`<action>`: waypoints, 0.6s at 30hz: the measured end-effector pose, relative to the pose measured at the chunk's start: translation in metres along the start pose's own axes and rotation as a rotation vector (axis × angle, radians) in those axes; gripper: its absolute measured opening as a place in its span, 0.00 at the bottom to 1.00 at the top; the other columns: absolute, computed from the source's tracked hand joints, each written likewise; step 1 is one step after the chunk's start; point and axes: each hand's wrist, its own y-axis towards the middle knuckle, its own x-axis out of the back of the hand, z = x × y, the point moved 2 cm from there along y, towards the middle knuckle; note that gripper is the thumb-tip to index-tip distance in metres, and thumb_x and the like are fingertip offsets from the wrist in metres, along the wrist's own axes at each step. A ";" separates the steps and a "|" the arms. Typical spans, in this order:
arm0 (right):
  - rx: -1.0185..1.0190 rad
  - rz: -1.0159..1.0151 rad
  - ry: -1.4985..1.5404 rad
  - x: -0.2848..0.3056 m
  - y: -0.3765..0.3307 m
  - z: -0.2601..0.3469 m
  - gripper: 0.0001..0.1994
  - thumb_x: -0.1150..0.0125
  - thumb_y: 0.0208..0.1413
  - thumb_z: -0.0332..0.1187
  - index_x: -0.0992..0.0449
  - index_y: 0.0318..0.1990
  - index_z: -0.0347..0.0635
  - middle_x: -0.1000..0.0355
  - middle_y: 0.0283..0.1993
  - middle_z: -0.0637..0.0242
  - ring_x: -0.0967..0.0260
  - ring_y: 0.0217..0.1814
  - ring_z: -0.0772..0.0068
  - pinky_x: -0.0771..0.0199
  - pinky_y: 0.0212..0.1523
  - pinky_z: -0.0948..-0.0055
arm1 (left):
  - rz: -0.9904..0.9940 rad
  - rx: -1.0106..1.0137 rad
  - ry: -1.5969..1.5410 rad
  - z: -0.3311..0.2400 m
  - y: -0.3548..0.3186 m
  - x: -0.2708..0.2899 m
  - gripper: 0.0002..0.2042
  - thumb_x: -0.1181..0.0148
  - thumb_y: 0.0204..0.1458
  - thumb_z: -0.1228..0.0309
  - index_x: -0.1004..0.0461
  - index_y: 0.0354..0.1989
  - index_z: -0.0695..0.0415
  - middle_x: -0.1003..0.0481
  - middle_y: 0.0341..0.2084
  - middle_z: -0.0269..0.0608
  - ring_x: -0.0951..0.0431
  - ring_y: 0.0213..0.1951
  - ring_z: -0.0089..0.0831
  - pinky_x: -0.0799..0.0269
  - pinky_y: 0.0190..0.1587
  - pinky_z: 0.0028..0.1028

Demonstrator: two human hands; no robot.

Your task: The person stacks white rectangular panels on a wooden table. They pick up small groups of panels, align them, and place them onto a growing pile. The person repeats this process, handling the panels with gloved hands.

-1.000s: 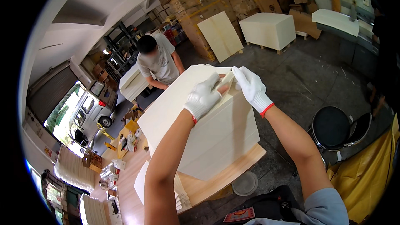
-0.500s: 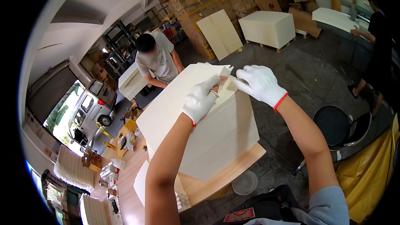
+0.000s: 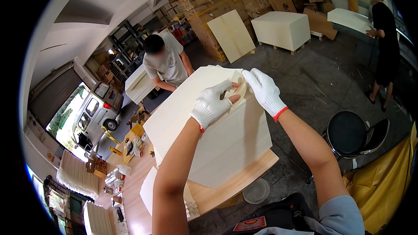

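A tall stack of large cream-white sheets (image 3: 183,104) stands on the wood-topped table (image 3: 250,175) before me. Both my hands wear white knit gloves with red cuffs. Over the near right part of the top lies my left hand (image 3: 213,102), its bare thumb and forefinger tips spread apart beside some lifted sheet corners (image 3: 238,88). At the stack's far right corner, my right hand (image 3: 262,88) has its fingers pressed together around the edge of those corners; its fingertips are partly hidden.
A person in a grey shirt (image 3: 167,61) bends beyond the stack. Another person in black (image 3: 385,39) stands far right by a machine. A black round stool (image 3: 347,132) is right of me. Small tools and bags (image 3: 137,146) lie on the left of the table.
My right hand has moved left and closed in on the stack's corner. My left thumb and forefinger have spread apart. The person in black has shifted into fuller view.
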 end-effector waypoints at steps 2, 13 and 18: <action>-0.002 -0.009 0.006 0.000 -0.001 0.000 0.32 0.56 0.71 0.64 0.29 0.33 0.40 0.31 0.27 0.57 0.32 0.32 0.53 0.33 0.38 0.60 | 0.031 0.039 -0.035 -0.001 0.001 0.001 0.20 0.32 0.60 0.60 0.21 0.60 0.49 0.20 0.32 0.39 0.21 0.34 0.28 0.25 0.43 0.33; 0.002 -0.026 -0.064 -0.003 -0.001 0.001 0.28 0.52 0.71 0.60 0.30 0.34 0.41 0.31 0.25 0.62 0.33 0.29 0.63 0.33 0.37 0.64 | -0.079 -0.146 -0.035 0.008 0.000 -0.001 0.16 0.42 0.66 0.63 0.21 0.60 0.47 0.19 0.38 0.46 0.19 0.40 0.38 0.25 0.50 0.34; -0.003 -0.055 -0.040 -0.002 -0.003 -0.002 0.28 0.52 0.71 0.60 0.29 0.35 0.41 0.30 0.26 0.61 0.32 0.30 0.63 0.33 0.38 0.65 | 0.028 -0.009 0.024 -0.013 -0.007 0.003 0.18 0.37 0.63 0.61 0.21 0.60 0.46 0.19 0.37 0.45 0.18 0.40 0.37 0.24 0.48 0.36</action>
